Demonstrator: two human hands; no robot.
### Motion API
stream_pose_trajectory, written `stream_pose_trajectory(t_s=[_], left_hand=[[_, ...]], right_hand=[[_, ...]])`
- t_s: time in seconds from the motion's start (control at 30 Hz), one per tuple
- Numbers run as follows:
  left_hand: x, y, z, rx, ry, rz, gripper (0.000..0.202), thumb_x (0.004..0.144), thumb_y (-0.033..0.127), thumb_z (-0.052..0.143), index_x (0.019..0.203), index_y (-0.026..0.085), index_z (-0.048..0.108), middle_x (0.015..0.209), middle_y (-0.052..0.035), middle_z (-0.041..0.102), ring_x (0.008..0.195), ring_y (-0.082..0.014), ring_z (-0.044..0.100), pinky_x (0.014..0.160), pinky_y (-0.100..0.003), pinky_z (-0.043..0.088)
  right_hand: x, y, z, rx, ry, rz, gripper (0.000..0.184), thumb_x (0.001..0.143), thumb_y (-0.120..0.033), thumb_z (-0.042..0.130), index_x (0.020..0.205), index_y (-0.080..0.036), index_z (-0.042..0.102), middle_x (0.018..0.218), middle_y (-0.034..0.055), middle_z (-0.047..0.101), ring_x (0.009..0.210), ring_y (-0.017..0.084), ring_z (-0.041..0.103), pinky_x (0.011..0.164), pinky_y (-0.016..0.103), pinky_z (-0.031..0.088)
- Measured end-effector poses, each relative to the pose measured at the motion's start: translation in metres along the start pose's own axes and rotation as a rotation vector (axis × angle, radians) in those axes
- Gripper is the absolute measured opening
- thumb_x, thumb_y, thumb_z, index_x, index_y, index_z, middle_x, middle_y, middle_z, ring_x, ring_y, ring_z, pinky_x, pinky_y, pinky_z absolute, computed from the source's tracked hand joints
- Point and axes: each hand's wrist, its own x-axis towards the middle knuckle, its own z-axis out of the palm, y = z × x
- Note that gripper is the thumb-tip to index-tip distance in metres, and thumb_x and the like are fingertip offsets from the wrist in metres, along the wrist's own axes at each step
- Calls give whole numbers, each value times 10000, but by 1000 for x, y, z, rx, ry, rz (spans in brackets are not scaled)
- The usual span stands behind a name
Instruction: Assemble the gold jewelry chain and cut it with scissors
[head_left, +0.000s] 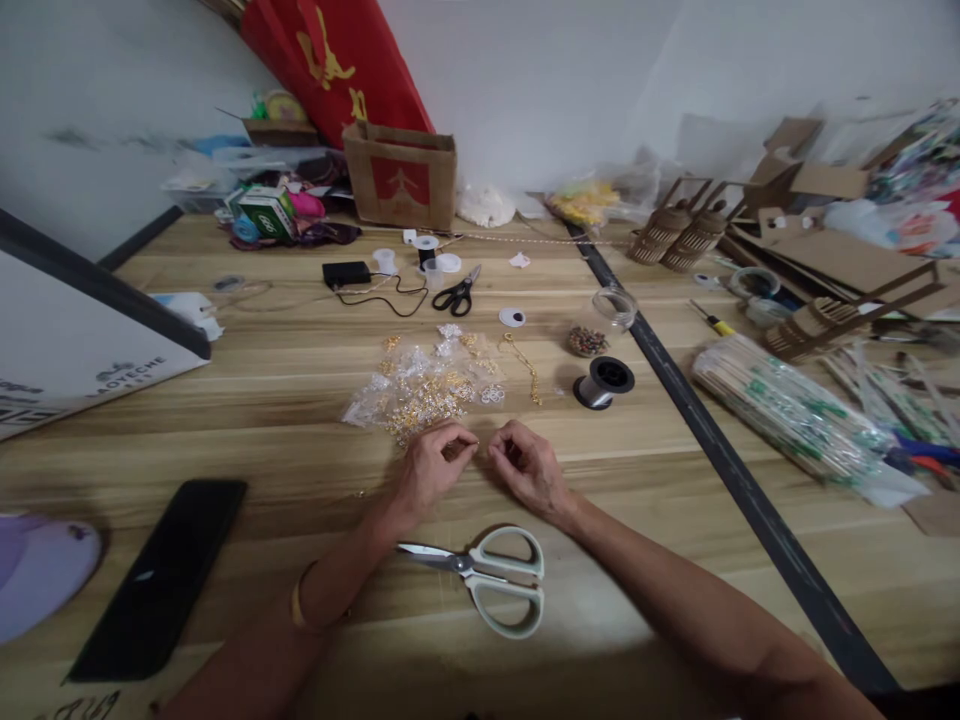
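My left hand (433, 462) and my right hand (526, 466) rest close together on the wooden table (300, 420), both with fingers curled in a pinch. Each seems to hold something tiny that I cannot make out. Just beyond them lies a heap of small clear bags with gold beads and findings (424, 385). A gold chain (525, 365) lies to the right of the heap. A spool of thin wire (604, 382) and a small dish of dark beads (586, 341) sit further right. White-handled scissors (487, 575) lie between my forearms.
A black phone (161, 575) lies at the near left, a white box (67, 340) beyond it. Black scissors (456, 292), thread spools and a black battery pack (346, 273) sit further back. A pack of wooden skewers (787, 415) and cardboard parts fill the right. A paper bag (401, 175) stands by the wall.
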Motion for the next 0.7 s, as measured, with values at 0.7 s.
stream_pose_trajectory(t_s=[0.7], left_hand=[[0,3,-2,11,-4,43,90,776,120,602,727,185,639,730,-25,674,718,-154,619,693,-276,493]], right_hand=[[-1,2,0,0,-19,54,113,870,-245,520,778,-186,544,674,0,528,578,111,471,523,227,384]])
